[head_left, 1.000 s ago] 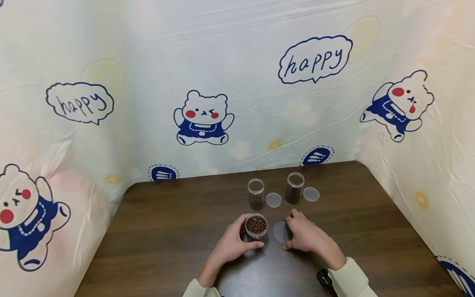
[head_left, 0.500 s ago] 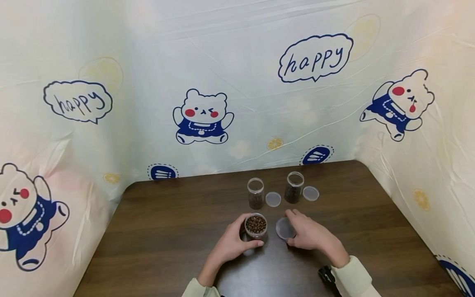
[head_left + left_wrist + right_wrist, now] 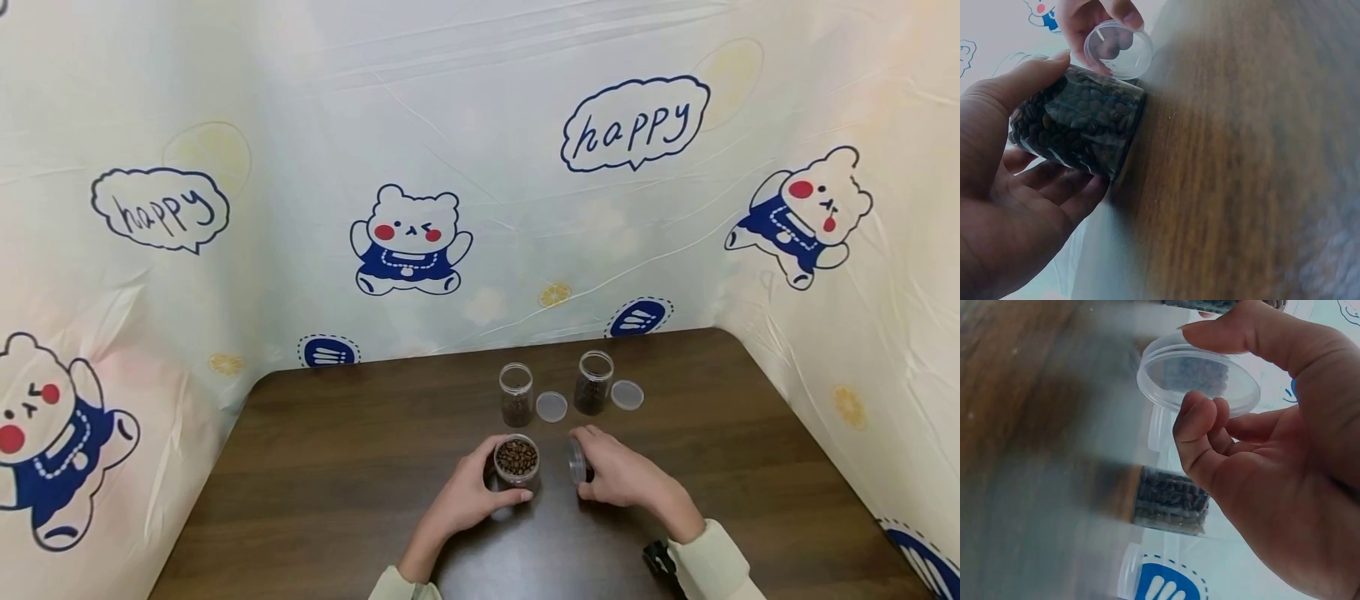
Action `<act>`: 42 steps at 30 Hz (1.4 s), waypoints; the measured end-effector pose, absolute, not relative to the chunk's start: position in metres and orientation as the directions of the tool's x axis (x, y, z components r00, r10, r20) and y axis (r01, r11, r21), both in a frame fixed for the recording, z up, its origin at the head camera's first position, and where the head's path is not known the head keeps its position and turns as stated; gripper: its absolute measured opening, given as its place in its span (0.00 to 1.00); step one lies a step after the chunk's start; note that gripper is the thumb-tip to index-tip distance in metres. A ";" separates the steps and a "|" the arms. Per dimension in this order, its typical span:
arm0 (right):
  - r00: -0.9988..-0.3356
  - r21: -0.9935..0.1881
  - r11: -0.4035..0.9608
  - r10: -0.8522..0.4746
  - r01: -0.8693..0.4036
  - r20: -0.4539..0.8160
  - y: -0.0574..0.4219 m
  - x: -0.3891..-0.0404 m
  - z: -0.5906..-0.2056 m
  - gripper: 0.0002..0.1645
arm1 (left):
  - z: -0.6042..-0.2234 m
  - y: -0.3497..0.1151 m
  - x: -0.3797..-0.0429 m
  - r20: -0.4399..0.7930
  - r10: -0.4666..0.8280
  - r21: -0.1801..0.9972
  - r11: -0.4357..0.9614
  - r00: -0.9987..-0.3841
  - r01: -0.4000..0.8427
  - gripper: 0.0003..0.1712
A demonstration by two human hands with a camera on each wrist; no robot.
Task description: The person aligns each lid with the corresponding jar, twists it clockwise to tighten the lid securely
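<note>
Left hand (image 3: pixel 474 490) is in a C-shaped hold: forearm (image 3: pixel 423 542) angles up and right from the bottom edge, thumb on the near side pointing right, and the left wrist view shows the fingers (image 3: pixel 1067 189) bent opposite the thumb. Right hand (image 3: pixel 621 473) is in a pinch-style grip: forearm angles up and left from lower right, thumb (image 3: pixel 1225 332) reaching across, fingertips (image 3: pixel 1196 415) curled in opposite it. Hands are apart at about the same height in frame, facing each other, pale cuffs (image 3: pixel 708 554) at both wrists.
</note>
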State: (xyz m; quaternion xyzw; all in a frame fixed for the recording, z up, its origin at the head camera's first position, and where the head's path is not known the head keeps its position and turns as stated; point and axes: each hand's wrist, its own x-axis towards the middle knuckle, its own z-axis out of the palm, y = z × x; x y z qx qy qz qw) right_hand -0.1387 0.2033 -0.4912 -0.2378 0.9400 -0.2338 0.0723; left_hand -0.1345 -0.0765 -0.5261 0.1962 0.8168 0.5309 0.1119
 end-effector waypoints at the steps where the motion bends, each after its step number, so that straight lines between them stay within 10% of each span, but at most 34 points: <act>1: -0.877 -0.479 0.774 -0.481 -0.414 -0.020 0.204 -0.139 -0.492 0.42 | -0.526 -0.077 -0.135 0.022 0.440 0.912 0.359 -0.898 0.199 0.43; 42: -0.778 -0.605 0.528 -0.567 -0.596 0.272 0.158 -0.141 -0.460 0.37 | -0.528 -0.079 -0.138 -0.011 0.460 0.912 0.369 -0.888 0.179 0.41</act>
